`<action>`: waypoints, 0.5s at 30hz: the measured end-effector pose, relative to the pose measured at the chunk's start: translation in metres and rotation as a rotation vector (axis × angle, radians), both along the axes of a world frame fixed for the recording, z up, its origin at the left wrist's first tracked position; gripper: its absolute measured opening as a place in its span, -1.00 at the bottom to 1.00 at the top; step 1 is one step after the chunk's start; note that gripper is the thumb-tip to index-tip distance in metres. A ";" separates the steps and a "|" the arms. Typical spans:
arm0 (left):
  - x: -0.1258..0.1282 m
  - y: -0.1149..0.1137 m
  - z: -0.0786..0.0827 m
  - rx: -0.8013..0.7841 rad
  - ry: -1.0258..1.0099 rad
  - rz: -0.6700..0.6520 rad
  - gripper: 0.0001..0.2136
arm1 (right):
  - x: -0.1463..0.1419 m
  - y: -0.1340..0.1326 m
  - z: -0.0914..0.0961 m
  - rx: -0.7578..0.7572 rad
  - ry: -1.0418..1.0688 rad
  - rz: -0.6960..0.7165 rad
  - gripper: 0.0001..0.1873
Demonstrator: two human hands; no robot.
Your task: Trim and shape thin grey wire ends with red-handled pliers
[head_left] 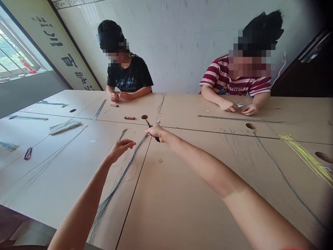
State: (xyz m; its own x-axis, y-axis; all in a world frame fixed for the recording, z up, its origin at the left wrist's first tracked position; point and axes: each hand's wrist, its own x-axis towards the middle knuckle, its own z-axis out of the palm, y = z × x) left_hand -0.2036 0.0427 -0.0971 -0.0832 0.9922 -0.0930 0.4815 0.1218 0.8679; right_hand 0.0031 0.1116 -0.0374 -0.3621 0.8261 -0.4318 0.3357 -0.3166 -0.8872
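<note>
My right hand [157,132] reaches forward and is closed around a pair of scissors [148,122]. Their narrow blades point away and to the left, and a black handle loop shows below the fingers. A bundle of long blue-grey cords [125,173] runs from beside the right hand toward the table's near edge. Just left of that bundle, my left hand [121,150] has its fingertips pinched together; what lies between them is too small to make out. Thin loose strands curve on the table under and around the left hand. A short cord end [124,132] lies beyond it.
Two people sit across the wide table [187,194], their hands low over its far edge. Red-and-black lighters [129,118], a metal ruler [100,109] and a pale cord bundle [65,126] lie leftward. Yellow cords [301,152] are at right. Round holes [251,126] pierce the tabletop.
</note>
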 end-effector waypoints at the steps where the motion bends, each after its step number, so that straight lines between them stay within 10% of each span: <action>1: -0.003 -0.001 -0.003 -0.004 0.001 0.007 -0.68 | 0.005 0.004 0.005 0.016 -0.001 -0.011 -0.63; 9: -0.019 -0.006 -0.025 -0.006 0.024 0.066 -0.66 | 0.046 0.030 0.081 0.203 0.046 -0.138 -0.90; 15: -0.026 -0.009 -0.029 0.006 0.042 0.105 -0.65 | 0.105 0.029 0.169 0.412 0.070 -0.239 -0.69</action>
